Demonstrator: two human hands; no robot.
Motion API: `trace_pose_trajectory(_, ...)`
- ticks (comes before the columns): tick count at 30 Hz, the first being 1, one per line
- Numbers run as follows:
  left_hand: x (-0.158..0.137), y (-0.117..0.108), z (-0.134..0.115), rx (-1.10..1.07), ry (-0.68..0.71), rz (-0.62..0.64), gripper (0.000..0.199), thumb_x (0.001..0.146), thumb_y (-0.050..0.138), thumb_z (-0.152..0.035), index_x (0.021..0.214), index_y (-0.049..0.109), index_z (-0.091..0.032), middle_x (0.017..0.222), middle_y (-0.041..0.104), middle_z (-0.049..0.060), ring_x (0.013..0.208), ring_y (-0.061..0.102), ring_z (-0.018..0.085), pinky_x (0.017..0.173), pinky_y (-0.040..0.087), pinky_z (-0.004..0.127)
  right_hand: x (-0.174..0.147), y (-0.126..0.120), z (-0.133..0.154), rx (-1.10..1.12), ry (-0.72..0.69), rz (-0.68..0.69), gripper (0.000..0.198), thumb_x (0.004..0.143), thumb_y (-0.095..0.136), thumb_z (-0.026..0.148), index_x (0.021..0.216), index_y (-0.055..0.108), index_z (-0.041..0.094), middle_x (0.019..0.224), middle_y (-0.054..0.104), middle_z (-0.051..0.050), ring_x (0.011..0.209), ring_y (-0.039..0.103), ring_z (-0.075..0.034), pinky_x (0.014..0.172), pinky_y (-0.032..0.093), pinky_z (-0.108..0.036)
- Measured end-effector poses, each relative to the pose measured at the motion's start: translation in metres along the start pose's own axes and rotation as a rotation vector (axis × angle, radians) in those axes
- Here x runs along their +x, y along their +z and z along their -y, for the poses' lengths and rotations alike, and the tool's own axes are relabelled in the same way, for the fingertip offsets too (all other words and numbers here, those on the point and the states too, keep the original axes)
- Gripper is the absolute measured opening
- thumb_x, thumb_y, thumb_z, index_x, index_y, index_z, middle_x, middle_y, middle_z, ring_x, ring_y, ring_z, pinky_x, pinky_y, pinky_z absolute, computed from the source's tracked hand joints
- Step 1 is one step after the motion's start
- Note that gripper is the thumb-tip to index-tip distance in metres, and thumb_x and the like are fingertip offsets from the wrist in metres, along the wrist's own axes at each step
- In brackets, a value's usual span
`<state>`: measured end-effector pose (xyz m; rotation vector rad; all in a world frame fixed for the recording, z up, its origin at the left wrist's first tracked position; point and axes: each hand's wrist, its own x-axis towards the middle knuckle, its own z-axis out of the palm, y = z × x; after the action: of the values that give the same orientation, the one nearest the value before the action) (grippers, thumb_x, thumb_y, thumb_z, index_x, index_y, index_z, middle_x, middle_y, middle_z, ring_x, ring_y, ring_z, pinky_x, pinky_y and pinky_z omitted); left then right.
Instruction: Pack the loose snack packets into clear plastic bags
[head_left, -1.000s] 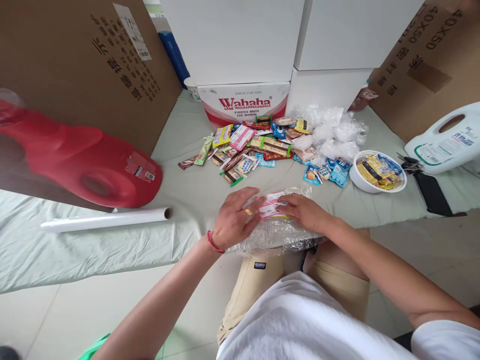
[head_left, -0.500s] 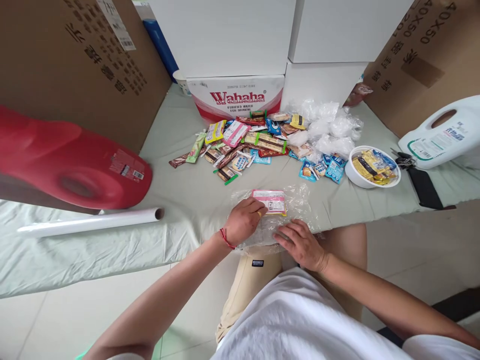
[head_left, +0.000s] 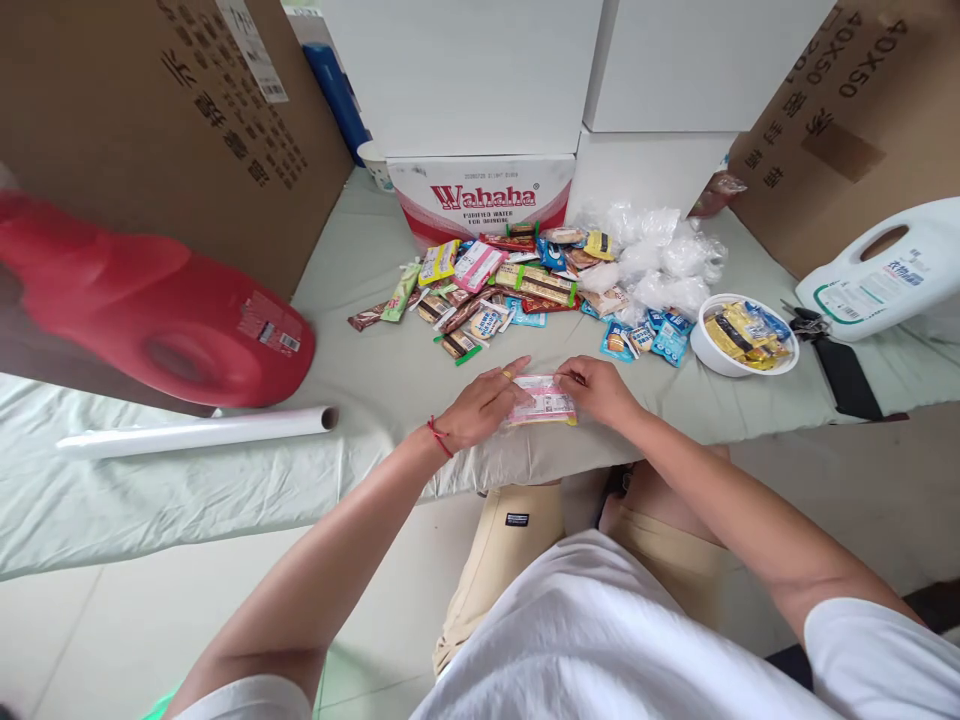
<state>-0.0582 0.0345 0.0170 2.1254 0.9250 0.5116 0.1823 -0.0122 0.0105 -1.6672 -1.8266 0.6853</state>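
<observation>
A pink, white and yellow snack packet lies near the table's front edge, with clear plastic film folded over it. My left hand is at its left end, with the index finger stretched out over it and the other fingers curled against the packet. At the packet's upper right corner, the fingertips of my right hand are pinched together on the film. The film's far edge is hard to make out under the hands.
Behind lies a heap of wrapped snacks, beside crumpled clear plastic bundles. A white bowl of packets, a phone and a white jug are right. Left are a white film roll and a red jug.
The film that lay spread around the packet is now folded over it from the near side. My right hand has moved up to the packet's far right corner; my left has shifted slightly left.
</observation>
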Motion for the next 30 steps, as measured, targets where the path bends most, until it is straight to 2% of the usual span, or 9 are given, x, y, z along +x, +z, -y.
trace_pose_trajectory(4,-0.004,-0.006,-0.002,-0.112,0.010,0.108,0.054,0.097,0.047,-0.051,0.138,0.065,-0.022,0.119,0.078,0.010,0.134,0.061,0.028,0.114,0.046,0.041,0.018,0.011,0.001,-0.123,0.160,0.081,0.016,0.093,0.060,0.027,0.086,0.071,0.019,0.074,0.070,-0.002,0.067,0.058,-0.016,0.061,0.034,-0.026)
trace_pose_trajectory(8,-0.011,0.010,0.004,-0.086,-0.039,-0.018,0.083,0.077,0.074,-0.051,0.151,0.051,-0.022,0.122,0.078,0.008,0.118,0.070,0.030,0.105,0.051,0.043,0.019,0.011,0.003,-0.141,0.151,0.096,0.012,0.091,0.061,0.026,0.085,0.069,0.018,0.069,0.066,0.000,0.063,0.054,-0.015,0.060,0.032,-0.026)
trace_pose_trajectory(12,-0.008,0.030,0.018,-0.263,-0.300,-0.227,0.037,0.092,0.055,-0.046,0.112,0.072,-0.020,0.090,0.080,0.006,0.087,0.075,0.023,0.084,0.057,0.035,0.024,0.001,-0.010,0.039,0.108,0.201,0.020,0.089,0.063,0.036,0.088,0.069,0.017,0.068,0.063,0.002,0.063,0.052,-0.013,0.060,0.034,-0.024)
trace_pose_trajectory(16,0.001,0.036,0.025,-0.314,-0.422,-0.237,0.027,0.092,0.052,-0.041,0.084,0.069,-0.021,0.072,0.076,0.003,0.066,0.071,0.019,0.070,0.056,0.031,0.036,-0.028,-0.030,-0.020,0.115,0.245,0.023,0.088,0.065,0.037,0.094,0.073,0.017,0.070,0.065,0.001,0.064,0.055,-0.014,0.061,0.037,-0.024)
trace_pose_trajectory(19,0.004,0.035,0.025,-0.246,-0.454,-0.235,0.021,0.087,0.056,-0.033,0.072,0.067,-0.023,0.064,0.073,0.001,0.061,0.069,0.019,0.069,0.054,0.031,0.039,-0.054,-0.029,-0.383,0.156,0.012,0.018,0.092,0.060,0.027,0.091,0.074,0.017,0.085,0.071,-0.009,0.074,0.061,-0.021,0.068,0.043,-0.030)
trace_pose_trajectory(21,0.006,0.034,0.023,-0.186,-0.475,-0.240,0.019,0.084,0.059,-0.030,0.068,0.066,-0.024,0.062,0.072,0.001,0.065,0.069,0.020,0.069,0.052,0.031,0.032,-0.061,-0.015,-0.527,0.075,-0.183,0.023,0.097,0.053,0.025,0.099,0.075,0.016,0.098,0.072,-0.015,0.085,0.065,-0.027,0.076,0.047,-0.036)
trace_pose_trajectory(23,0.006,0.033,0.021,-0.139,-0.493,-0.241,0.016,0.083,0.061,-0.029,0.069,0.067,-0.025,0.064,0.072,0.002,0.072,0.070,0.022,0.072,0.051,0.032,0.019,-0.053,0.004,-0.483,-0.131,-0.216,0.029,0.102,0.048,0.027,0.111,0.074,0.018,0.106,0.072,-0.016,0.096,0.065,-0.029,0.084,0.050,-0.040)
trace_pose_trajectory(26,0.003,0.030,0.019,0.004,-0.493,-0.290,0.013,0.082,0.065,-0.028,0.092,0.073,-0.025,0.080,0.074,0.005,0.090,0.070,0.028,0.083,0.052,0.037,-0.002,-0.015,0.022,-0.317,-0.448,0.014,0.033,0.104,0.048,0.029,0.127,0.070,0.020,0.124,0.071,-0.014,0.114,0.063,-0.029,0.099,0.053,-0.044)
trace_pose_trajectory(30,-0.014,0.024,0.032,0.422,-0.471,-0.457,0.040,0.083,0.068,-0.031,0.122,0.069,-0.022,0.124,0.065,0.018,0.125,0.055,0.042,0.104,0.045,0.059,-0.017,0.036,0.010,-0.288,-0.506,0.124,0.042,0.104,0.053,0.032,0.144,0.061,0.020,0.152,0.056,-0.017,0.139,0.051,-0.032,0.117,0.044,-0.055)
